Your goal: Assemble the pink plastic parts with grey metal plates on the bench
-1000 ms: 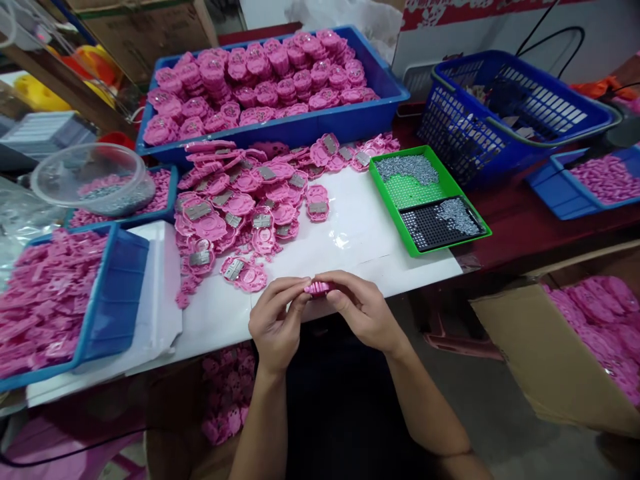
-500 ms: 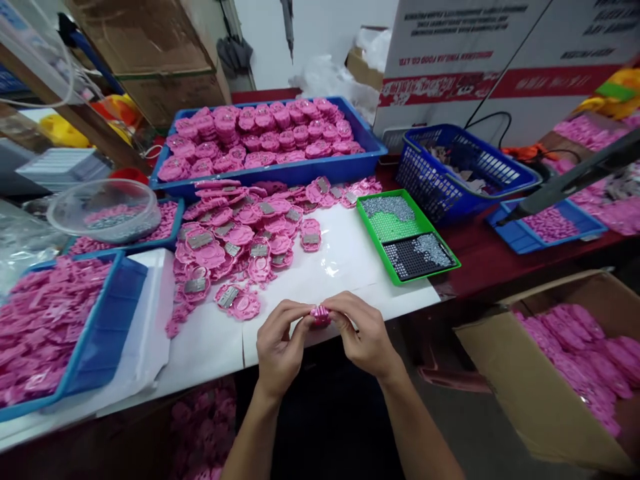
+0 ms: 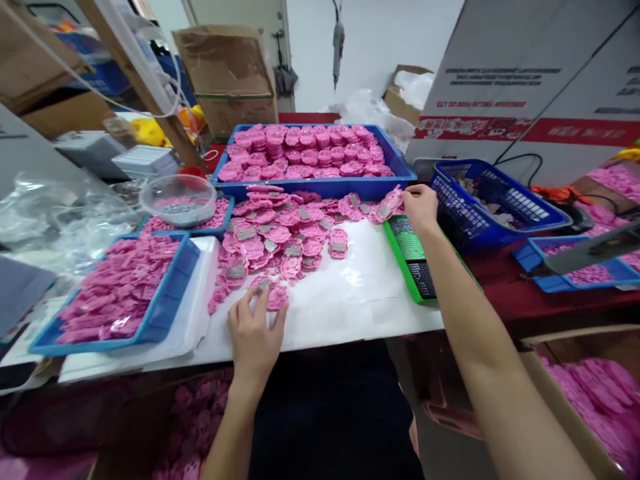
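Observation:
My left hand (image 3: 256,333) is at the table's near edge, thumb and fingers set around a pink plastic piece (image 3: 277,297) with a small metal plate, which still rests on the white surface. Out at arm's length, my right hand (image 3: 421,205) pinches a pink scalloped plastic piece (image 3: 391,201) at the right end of the pile; its fingertips partly cover the piece. Between the hands spreads a loose pile of similar pink pieces (image 3: 280,235), many with metal plates. Beneath my right forearm lies a green tray (image 3: 395,257) with a black perforated insert, partly hidden by the arm.
A blue tray (image 3: 320,185) of stacked pink pieces stands behind the pile. On the left are a blue bin (image 3: 167,303) of pink parts and a clear bowl (image 3: 177,210). A blue basket (image 3: 500,223) stands right. An electric screwdriver (image 3: 339,53) hangs at the back.
My hands have parted from a small pink part held between them. The right reached forward to the pile's far end; the left moved to a piece near the edge. The view shifted left.

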